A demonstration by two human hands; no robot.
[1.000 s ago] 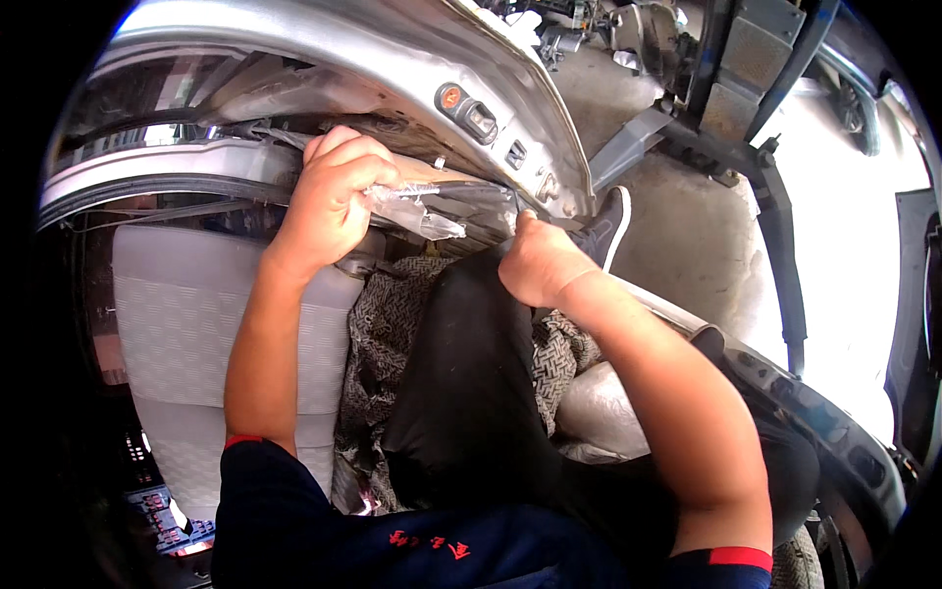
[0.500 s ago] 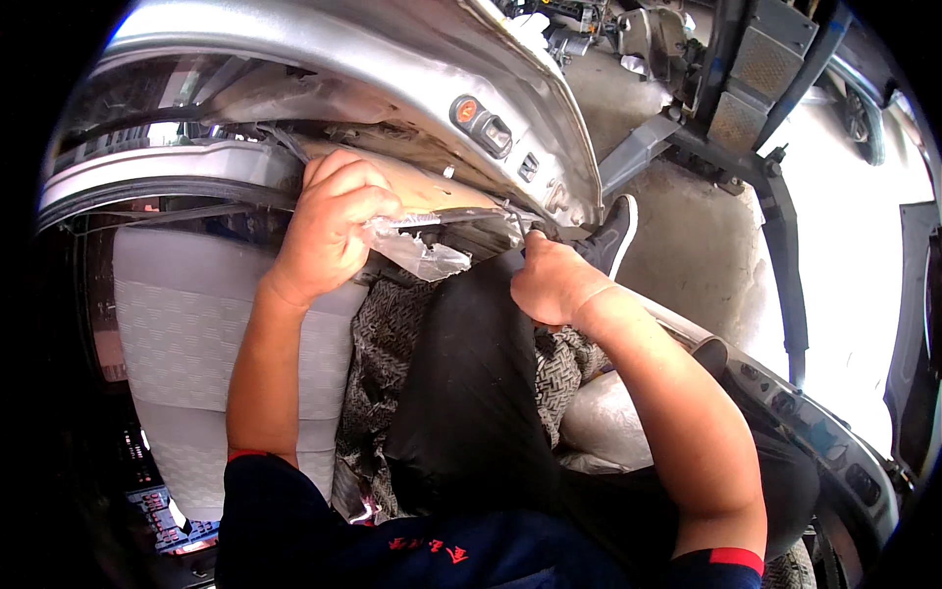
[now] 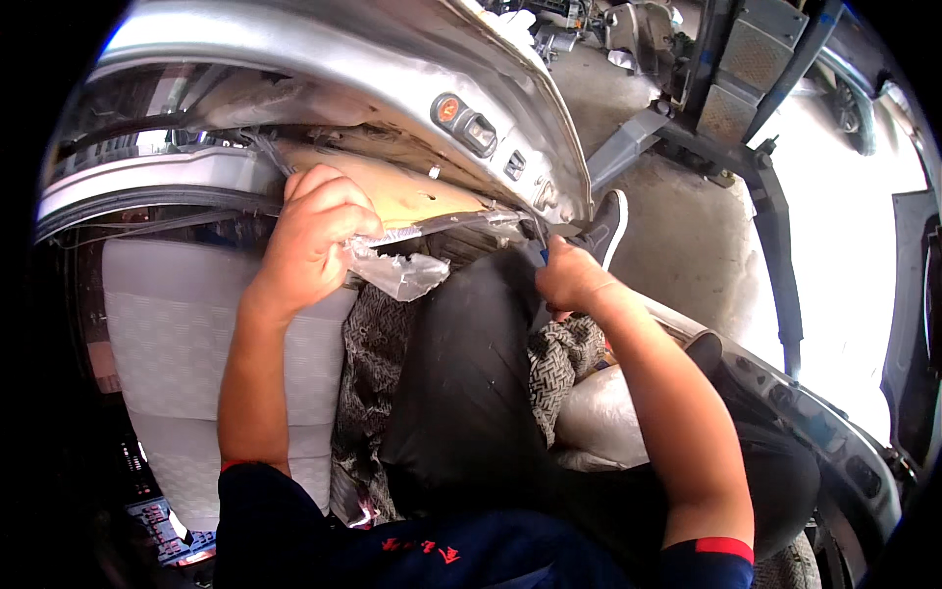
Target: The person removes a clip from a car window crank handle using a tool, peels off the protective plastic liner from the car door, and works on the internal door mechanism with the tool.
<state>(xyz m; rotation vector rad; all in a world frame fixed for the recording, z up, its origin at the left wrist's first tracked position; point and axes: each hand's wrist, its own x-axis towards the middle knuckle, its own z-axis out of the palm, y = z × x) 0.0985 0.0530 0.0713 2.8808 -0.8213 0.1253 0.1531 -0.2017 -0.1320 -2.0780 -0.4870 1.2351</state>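
Observation:
My left hand [image 3: 314, 236] is closed on a torn piece of clear plastic film [image 3: 402, 275], which hangs below its fingers along a grey strip [image 3: 451, 221] at the edge of a tan inner panel [image 3: 363, 177]. Up and to the right of that panel runs a silver car door frame [image 3: 491, 88] with a latch [image 3: 478, 135]. My right hand [image 3: 571, 277] grips a blue-handled tool [image 3: 543, 253] whose thin dark tip is by the right end of the strip.
A grey seat [image 3: 196, 334] lies left of my black-trousered legs. Patterned cloth [image 3: 559, 363] and a pale bundle [image 3: 599, 412] lie beside them. Beyond the silver sill [image 3: 844, 442] are a dark steel lift arm [image 3: 775, 245], concrete floor [image 3: 667, 245] and assorted parts [image 3: 638, 39].
My left hand has moved down and a little left with the film, exposing more of the tan panel. My right hand has moved right and down, showing more of the tool.

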